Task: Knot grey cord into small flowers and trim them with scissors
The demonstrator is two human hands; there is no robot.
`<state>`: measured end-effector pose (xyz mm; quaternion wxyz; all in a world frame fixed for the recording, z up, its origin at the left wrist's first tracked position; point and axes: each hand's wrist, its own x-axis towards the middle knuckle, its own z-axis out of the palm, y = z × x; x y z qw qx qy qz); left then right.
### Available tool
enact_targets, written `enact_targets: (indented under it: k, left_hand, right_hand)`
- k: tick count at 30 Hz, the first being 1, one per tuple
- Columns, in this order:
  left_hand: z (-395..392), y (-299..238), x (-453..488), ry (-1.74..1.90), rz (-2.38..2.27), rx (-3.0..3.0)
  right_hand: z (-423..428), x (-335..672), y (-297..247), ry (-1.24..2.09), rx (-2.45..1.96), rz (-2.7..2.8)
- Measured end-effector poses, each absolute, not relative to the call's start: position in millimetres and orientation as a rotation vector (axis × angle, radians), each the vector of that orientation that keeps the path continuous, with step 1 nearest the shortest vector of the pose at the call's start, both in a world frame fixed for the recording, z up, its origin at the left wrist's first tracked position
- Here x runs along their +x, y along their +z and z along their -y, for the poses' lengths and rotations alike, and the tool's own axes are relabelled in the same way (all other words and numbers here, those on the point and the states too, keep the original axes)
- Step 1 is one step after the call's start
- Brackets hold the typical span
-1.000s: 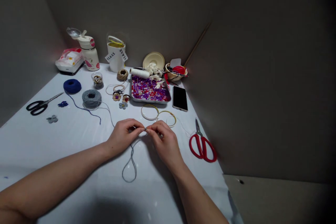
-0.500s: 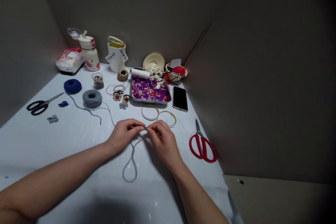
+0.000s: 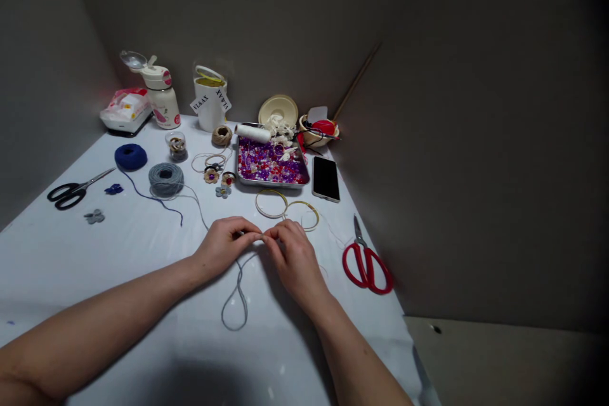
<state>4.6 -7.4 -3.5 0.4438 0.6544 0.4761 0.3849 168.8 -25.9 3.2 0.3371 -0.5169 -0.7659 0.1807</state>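
Over the white table, my left hand (image 3: 227, 243) and my right hand (image 3: 295, 257) meet fingertip to fingertip. Both pinch the grey cord (image 3: 246, 311), whose gripped part is mostly covered by the fingers. Below the hands the cord hangs in a long loop with a twist near its top. From the left hand a strand runs back to the grey cord ball (image 3: 166, 179). Just beyond the right hand lie two thin gold hoops (image 3: 271, 203), with fine thread around them.
Red-handled scissors (image 3: 366, 264) lie to the right, black scissors (image 3: 76, 189) at far left. A metal tray (image 3: 273, 184) of beads stands behind the hoops, beside a phone (image 3: 326, 179). A blue yarn ball (image 3: 130, 157), a bottle (image 3: 162, 101) and small cord flowers (image 3: 223, 191) are further left.
The fingertips of both hands have closed together, covering the bit of grey cord that showed between them. The hanging loop stays almost the same.
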Motion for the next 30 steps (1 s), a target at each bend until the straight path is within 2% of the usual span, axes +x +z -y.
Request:
enact_targets:
  k: [14, 16, 21, 24, 30]
  left_hand:
    - [9.4, 1.8, 4.4, 1.05, -1.167, 1.51]
    - [7.9, 2.2, 3.7, 1.052, -1.185, 1.442]
    - [2.9, 0.1, 2.3, 1.055, -1.222, 1.285]
    - [0.2, -4.2, 2.6, 1.058, -1.212, 1.203]
    - [-2.9, -8.7, 3.8, 1.084, -1.163, 1.021]
  right_hand:
    - [26.0, 169.6, 12.5, 0.831, -1.412, 1.75]
    - [27.2, 186.6, 17.5, 0.712, -1.495, 1.764]
    - [37.7, 258.0, 19.3, -0.043, -2.186, 1.703]
    - [45.7, 286.9, 11.5, -0.039, -2.553, 1.711]
    - [45.5, 285.2, 9.7, 0.085, -2.7, 1.738]
